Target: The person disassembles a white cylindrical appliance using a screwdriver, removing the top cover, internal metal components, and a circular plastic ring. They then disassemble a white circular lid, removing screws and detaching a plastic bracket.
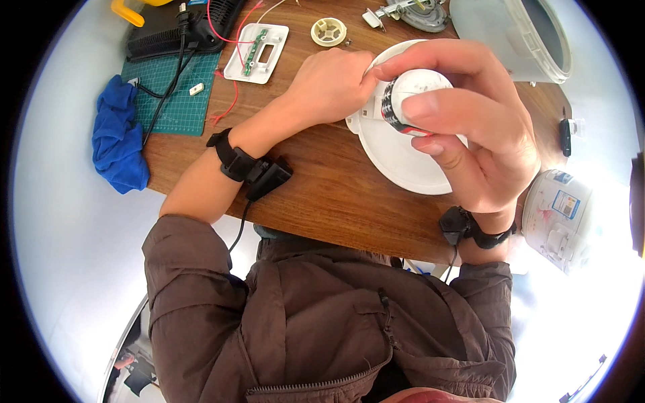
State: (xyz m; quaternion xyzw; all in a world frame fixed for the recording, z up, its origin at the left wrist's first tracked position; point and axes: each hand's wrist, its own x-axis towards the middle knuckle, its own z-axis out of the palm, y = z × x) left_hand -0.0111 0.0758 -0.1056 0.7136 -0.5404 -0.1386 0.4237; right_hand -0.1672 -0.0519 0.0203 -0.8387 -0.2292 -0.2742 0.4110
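Note:
My right hand point(487, 124) is raised over the table, its thumb and fingers closed around a small white-topped cylinder point(423, 82). That cylinder has a black patterned band and a red edge; its lower part is hidden. Beneath it lies a round white plastic cover point(396, 158) with moulded parts at its left edge. At the cover's upper left, my left hand point(332, 87) is closed on the rim, with its fingertips mostly hidden. Black straps with small devices are around both wrists.
A white panel point(277, 59) with a green circuit strip and red wires lies far left, beside a cream round part point(328, 41). A green cutting mat point(176, 111), blue cloth point(119, 144) and black device point(201, 33) are left. A translucent bucket point(497, 37) and white container point(561, 215) are right.

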